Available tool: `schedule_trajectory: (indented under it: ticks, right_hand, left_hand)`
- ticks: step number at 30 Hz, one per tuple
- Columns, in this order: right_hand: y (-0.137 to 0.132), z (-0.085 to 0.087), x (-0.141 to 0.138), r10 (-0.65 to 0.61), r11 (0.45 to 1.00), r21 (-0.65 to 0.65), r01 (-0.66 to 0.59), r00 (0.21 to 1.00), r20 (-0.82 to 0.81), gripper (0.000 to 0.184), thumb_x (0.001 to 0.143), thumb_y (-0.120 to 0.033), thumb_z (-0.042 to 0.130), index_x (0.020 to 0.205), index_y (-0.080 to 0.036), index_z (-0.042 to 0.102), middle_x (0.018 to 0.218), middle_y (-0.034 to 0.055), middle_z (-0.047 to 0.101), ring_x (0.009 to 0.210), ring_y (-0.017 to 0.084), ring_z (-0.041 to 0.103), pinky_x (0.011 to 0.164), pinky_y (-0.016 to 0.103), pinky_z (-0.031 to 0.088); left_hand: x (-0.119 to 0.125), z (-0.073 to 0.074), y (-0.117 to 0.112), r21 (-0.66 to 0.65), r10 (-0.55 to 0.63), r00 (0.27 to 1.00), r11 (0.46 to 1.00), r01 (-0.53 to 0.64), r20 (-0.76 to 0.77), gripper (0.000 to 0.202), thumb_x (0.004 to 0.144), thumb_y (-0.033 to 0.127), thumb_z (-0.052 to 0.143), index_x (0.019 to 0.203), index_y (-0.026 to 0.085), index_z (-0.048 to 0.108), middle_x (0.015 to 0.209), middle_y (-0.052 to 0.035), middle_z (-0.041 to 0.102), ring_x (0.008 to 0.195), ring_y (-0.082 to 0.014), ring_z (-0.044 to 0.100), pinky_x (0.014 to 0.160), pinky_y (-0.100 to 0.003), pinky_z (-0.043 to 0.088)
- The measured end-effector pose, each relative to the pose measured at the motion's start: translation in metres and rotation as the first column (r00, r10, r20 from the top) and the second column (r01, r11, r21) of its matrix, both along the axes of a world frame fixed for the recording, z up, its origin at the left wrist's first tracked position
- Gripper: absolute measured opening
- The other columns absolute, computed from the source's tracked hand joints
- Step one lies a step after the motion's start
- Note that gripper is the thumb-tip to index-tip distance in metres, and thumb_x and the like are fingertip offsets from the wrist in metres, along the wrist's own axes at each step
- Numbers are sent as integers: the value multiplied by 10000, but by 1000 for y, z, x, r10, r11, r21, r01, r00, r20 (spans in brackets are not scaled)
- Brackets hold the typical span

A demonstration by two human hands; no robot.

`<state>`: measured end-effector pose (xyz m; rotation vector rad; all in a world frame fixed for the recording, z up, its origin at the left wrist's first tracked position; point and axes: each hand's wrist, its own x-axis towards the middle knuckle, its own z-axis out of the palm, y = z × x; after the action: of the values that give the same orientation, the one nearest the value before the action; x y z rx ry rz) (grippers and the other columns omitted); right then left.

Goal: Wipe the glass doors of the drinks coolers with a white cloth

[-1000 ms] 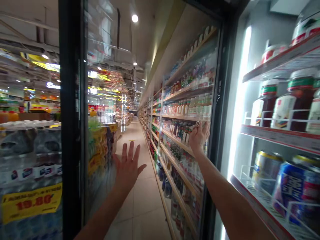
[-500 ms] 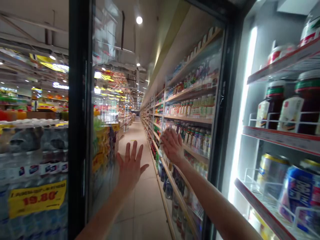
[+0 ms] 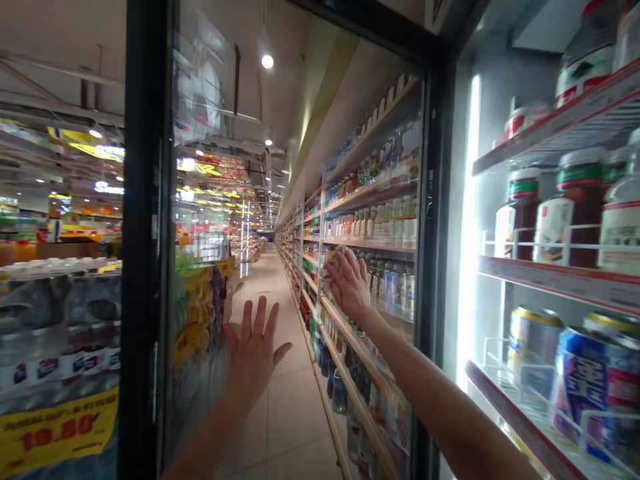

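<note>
A glass cooler door with a black frame stands swung open in front of me, and the aisle shows through its pane. My left hand is spread flat at the glass, fingers apart, with nothing in it. Higher and to the right, my right hand presses a crumpled pale cloth to the same pane. Most of the cloth is hidden under the palm and fingers.
Right of the door, lit cooler shelves hold dark bottles and cans behind wire guards. Wrapped bottle packs with a yellow price sign stand at left. Long drink shelves appear in the glass.
My right hand with the cloth has shifted slightly on the pane, its fingers more bent. My left hand stays spread, a little lower in view. The whole view has turned slightly right.
</note>
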<state>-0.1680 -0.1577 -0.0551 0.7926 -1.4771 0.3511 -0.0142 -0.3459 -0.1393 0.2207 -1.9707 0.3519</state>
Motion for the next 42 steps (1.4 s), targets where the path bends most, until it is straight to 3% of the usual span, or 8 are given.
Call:
schedule_trajectory:
  ticks: [9, 15, 22, 27, 34, 38, 40, 42]
  right_hand:
    - [65, 36, -34, -15, 768, -604, 213, 949, 316, 504, 870, -258, 300, 1328, -115, 457, 1451, 201, 329, 1361, 320, 259, 1030, 584, 277]
    - [36, 42, -23, -31, 995, -93, 30, 999, -9, 437, 861, -268, 380, 1277, -263, 512, 1423, 65, 415, 1373, 231, 266, 1085, 480, 264]
    - [46, 77, -28, -9, 837, -543, 62, 995, 99, 484, 877, -241, 294, 1321, -147, 463, 1450, 165, 344, 1363, 298, 249, 1049, 550, 271]
    - [14, 79, -10, 24, 996, 82, -20, 999, -48, 428, 854, -265, 435, 1274, -282, 515, 1440, 34, 403, 1383, 209, 246, 1109, 455, 247]
    - [58, 114, -29, 22, 792, -599, 116, 976, 218, 508, 867, -197, 248, 1308, -73, 467, 1448, 209, 320, 1362, 307, 253, 1052, 577, 257]
    - [14, 115, -10, -13, 983, -182, 25, 998, 69, 436, 860, -258, 408, 1283, -234, 511, 1460, 61, 366, 1386, 226, 229, 1106, 460, 252]
    - [-2, 111, -1, 4, 990, 138, 2, 999, -45, 417, 859, -268, 445, 1269, -273, 520, 1455, 24, 380, 1392, 205, 222, 1118, 445, 234]
    - [-5, 113, 2, 4, 991, 137, 3, 999, -51, 409, 870, -259, 427, 1268, -268, 521, 1453, 32, 382, 1390, 213, 229, 1114, 470, 228]
  left_hand:
    - [3, 57, -21, -12, -96, 983, 995, 95, -156, 588, 855, 388, 495, 1387, 174, 366, 1498, -142, 253, 1396, -326, 173, 1106, -575, 127]
    - [-2, 87, -17, -13, -74, 980, 997, 73, -186, 711, 843, 486, 492, 1432, 169, 253, 1507, -166, 211, 1400, -351, 132, 1078, -639, 85]
    - [-1, 80, -16, -19, -58, 978, 998, 55, -199, 710, 858, 479, 474, 1445, 188, 201, 1516, -144, 195, 1408, -333, 96, 1088, -630, 52]
    - [-3, 81, -17, -26, -79, 975, 997, 75, -207, 706, 841, 471, 511, 1424, 155, 270, 1507, -166, 214, 1403, -350, 116, 1085, -637, 56]
    - [-1, 85, -15, 14, -78, 983, 997, 82, -165, 716, 826, 457, 543, 1416, 142, 289, 1506, -167, 215, 1397, -365, 126, 1077, -645, 75]
    - [-3, 86, -15, 24, -89, 983, 995, 94, -161, 719, 823, 452, 548, 1416, 139, 288, 1504, -178, 216, 1396, -367, 130, 1076, -648, 61]
    - [-2, 86, -15, 36, -84, 985, 995, 91, -152, 723, 828, 455, 540, 1423, 145, 271, 1508, -176, 203, 1400, -362, 116, 1078, -645, 60]
    - [0, 87, -14, 44, -83, 988, 995, 90, -127, 725, 834, 459, 529, 1432, 164, 245, 1516, -163, 186, 1404, -356, 96, 1078, -647, 69]
